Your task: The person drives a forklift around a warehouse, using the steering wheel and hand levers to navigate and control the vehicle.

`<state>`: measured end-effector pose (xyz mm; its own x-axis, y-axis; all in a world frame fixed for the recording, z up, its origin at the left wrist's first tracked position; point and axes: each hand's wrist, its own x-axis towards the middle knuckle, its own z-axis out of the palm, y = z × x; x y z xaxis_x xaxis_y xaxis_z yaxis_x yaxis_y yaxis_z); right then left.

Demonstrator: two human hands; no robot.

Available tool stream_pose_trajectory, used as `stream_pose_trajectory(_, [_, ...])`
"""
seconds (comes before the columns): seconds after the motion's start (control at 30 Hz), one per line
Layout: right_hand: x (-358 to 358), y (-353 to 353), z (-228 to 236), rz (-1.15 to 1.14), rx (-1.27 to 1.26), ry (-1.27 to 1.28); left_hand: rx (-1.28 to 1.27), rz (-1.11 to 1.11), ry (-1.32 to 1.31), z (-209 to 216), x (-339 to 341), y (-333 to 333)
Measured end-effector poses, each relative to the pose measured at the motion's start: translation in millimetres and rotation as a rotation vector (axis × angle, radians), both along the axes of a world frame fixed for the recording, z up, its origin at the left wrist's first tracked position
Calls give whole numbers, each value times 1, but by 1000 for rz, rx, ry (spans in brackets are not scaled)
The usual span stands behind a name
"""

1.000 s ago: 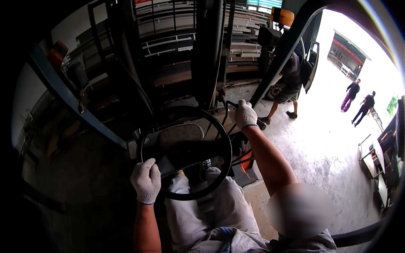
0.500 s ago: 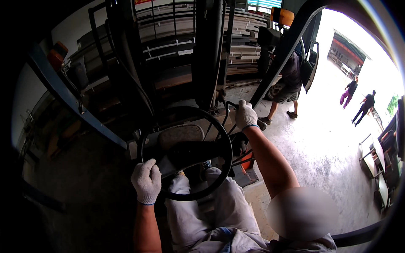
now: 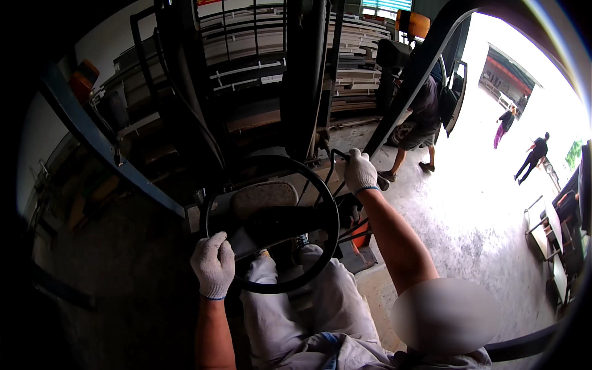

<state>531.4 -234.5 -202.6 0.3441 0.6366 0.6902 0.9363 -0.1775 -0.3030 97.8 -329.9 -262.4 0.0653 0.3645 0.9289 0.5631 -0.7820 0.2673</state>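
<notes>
Gripping black steering wheel (image 3: 333, 223) in clamped left fingers (image 3: 213, 245); holding bent black lever (image 3: 332, 161) in clamped right fingers (image 3: 355, 158), with a standing person (image 3: 427, 105) beyond them.

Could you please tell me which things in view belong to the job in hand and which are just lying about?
In use:
steering wheel, rim held by the left hand
bent black lever, held by the right hand

Lying about:
stacked flat boards ahead
pale panels at far right

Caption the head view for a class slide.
White-gloved left hand on a round black steering wheel, white-gloved right hand on a dark bent lever.
</notes>
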Motion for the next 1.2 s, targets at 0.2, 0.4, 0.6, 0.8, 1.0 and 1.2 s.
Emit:
stream_pose_trajectory(0.2, [0,-37,-37,-7,90,8,77,-10,-9,2,2,1])
stream_pose_trajectory(0.4, [5,-44,-63,25,140,-43,42,4,-11,4,3,4])
stream_pose_trajectory(0.6, [4,-50,-64,33,144,-20,41,-10,-5,4,2,5])
stream_pose_trajectory(0.8, [7,-6,-21,40,73,19,-24,-26,-28,6,2,1])
stream_pose_trajectory(1.0, [12,23,4,33,-8,13,60,16,-20,7,3,-2])
stream_pose_trajectory(1.2, [12,17,7,40,1,-7,61,9,-52,10,-4,-8])
